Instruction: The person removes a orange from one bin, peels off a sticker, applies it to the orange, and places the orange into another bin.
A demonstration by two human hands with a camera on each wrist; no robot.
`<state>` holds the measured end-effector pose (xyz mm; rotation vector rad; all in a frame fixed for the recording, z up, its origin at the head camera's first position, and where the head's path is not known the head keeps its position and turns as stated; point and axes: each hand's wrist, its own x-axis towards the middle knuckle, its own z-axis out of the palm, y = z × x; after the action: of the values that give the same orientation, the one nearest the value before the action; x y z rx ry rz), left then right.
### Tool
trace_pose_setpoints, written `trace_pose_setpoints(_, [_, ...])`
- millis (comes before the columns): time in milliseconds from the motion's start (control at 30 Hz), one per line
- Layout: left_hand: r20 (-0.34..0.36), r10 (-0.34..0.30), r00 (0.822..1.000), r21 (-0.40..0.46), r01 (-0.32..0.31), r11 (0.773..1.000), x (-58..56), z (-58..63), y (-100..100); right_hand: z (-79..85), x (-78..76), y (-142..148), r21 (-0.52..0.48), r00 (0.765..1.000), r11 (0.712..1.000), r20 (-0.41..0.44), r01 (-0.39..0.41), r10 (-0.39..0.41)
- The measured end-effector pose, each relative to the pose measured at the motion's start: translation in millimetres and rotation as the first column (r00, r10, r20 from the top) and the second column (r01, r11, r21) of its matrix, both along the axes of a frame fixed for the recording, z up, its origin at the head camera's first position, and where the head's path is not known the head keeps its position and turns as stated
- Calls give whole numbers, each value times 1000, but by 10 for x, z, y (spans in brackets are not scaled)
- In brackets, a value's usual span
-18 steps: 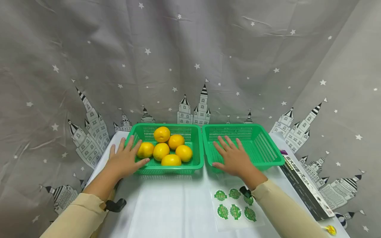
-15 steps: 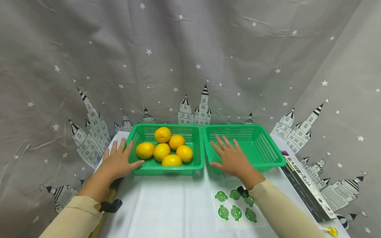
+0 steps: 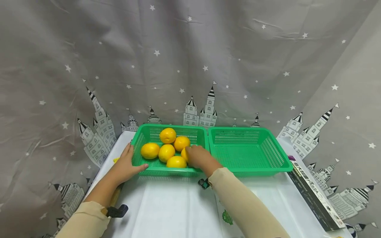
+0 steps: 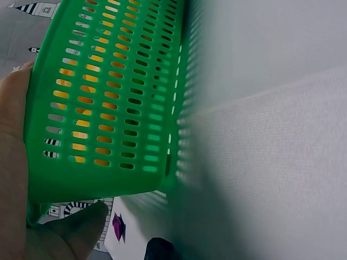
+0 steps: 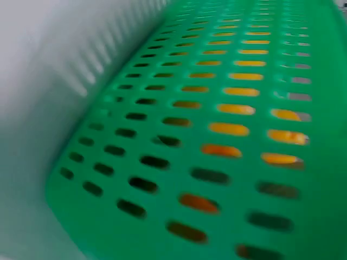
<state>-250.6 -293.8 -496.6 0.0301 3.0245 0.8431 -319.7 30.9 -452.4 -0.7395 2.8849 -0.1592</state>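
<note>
Step in hand: the right hand (image 3: 200,158) had reached into the left basket (image 3: 157,171) at the rightmost yellow fruit (image 3: 184,154), apparently to take hold of it.
Fruit's place: it sat toward the basket's right side, among other yellow fruit.
Right fingertips: hidden, so I could not tell whether they had closed on it.
Left hand: well apart from the right, it rested at the basket's near left corner, thumb spread from the fingers.
Next move: seemed to call for a firm grip and a lift clear of neighbouring fruit and rim.
Left wrist view: showed a small purple thing (image 4: 118,226) left of the basket, not made out in the head view.
Right wrist view: blurred, it showed fruit through the slots but no hand; only the head view showed the hand at the fruit.
</note>
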Motion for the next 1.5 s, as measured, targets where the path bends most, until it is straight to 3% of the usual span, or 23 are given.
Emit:
trace_pose_setpoints(133, [6,-9,1000,18,9,1000,-6,-43,63,-152,-17,-45,-26,994,994,35,104,-103])
trace_pose_setpoints(267, [1,-25,1000,22,25,999,-19,-26,95,-203,-31,0,-68,986,984,-5,163,-164])
trace_pose_setpoints(367, [-14,-36,999,24,36,999,-54,15,93,-118,4,113,-199,980,963,-44,183,-195])
trace_pose_setpoints(433, [-19,-39,999,28,39,999,-75,33,83,-13,101,241,-359,981,918,-30,167,-190])
trace_pose_setpoints(500, [-15,-35,999,39,36,999,-83,33,74,61,285,393,-540,991,833,19,124,-135])
trace_pose_setpoints(600, [-39,5,999,55,-3,998,-60,17,73,11,697,598,-783,987,614,154,98,40])
trace_pose_setpoints(700, [-134,96,986,81,-86,993,34,11,121,-256,1111,712,-891,919,393,330,228,215])
trace_pose_setpoints(733, [-201,125,972,96,-107,990,85,13,158,-369,1214,730,-893,894,351,377,282,241])
trace_pose_setpoints(767, [-301,149,942,133,-113,985,145,7,206,-483,1292,741,-885,880,343,406,313,245])
trace_pose_setpoints(800, [-423,168,891,180,-99,979,208,-2,275,-594,1344,749,-871,869,352,437,343,234])
trace_pose_setpoints(900, [-717,156,679,296,93,951,453,-45,608,-824,1366,758,-825,880,447,450,345,153])
trace_pose_setpoints(933, [-759,138,636,318,178,931,537,-79,751,-876,1347,771,-810,882,480,450,336,142])
trace_pose_setpoints(967, [-761,111,639,351,261,899,615,-124,895,-913,1322,790,-796,884,512,447,323,137])
trace_pose_setpoints(1000, [-725,75,685,400,329,856,681,-174,1041,-931,1298,813,-789,879,524,454,322,144])
trace_pose_setpoints(1067, [-518,-30,855,539,354,765,798,-292,1305,-956,1253,866,-788,862,523,474,324,180])
trace_pose_setpoints(1100, [-387,-103,916,582,329,744,828,-370,1409,-970,1240,896,-790,854,522,480,322,200])
trace_pose_setpoints(1133, [-263,-171,950,598,299,743,846,-446,1498,-980,1238,922,-792,846,518,486,322,217])
trace_pose_setpoints(1167, [-155,-229,961,595,276,755,858,-515,1571,-988,1243,946,-793,843,518,489,321,226])
trace_pose_setpoints(1200, [-84,-276,958,584,271,765,863,-579,1632,-995,1254,965,-793,838,516,494,324,232])
trace_pose_setpoints(1267, [-16,-323,946,544,280,791,870,-680,1712,-1012,1284,989,-791,834,514,500,331,233])
trace_pose_setpoints(1333, [-39,-318,947,506,293,811,877,-743,1740,-995,1300,1000,-787,842,523,494,327,217])
trace_pose_setpoints(1400, [-60,-285,957,494,277,824,885,-775,1740,-938,1293,1042,-782,870,543,462,306,175])
trace_pose_setpoints(1500, [-69,-252,965,480,254,840,892,-793,1739,-818,1245,1222,-723,936,638,352,266,9])
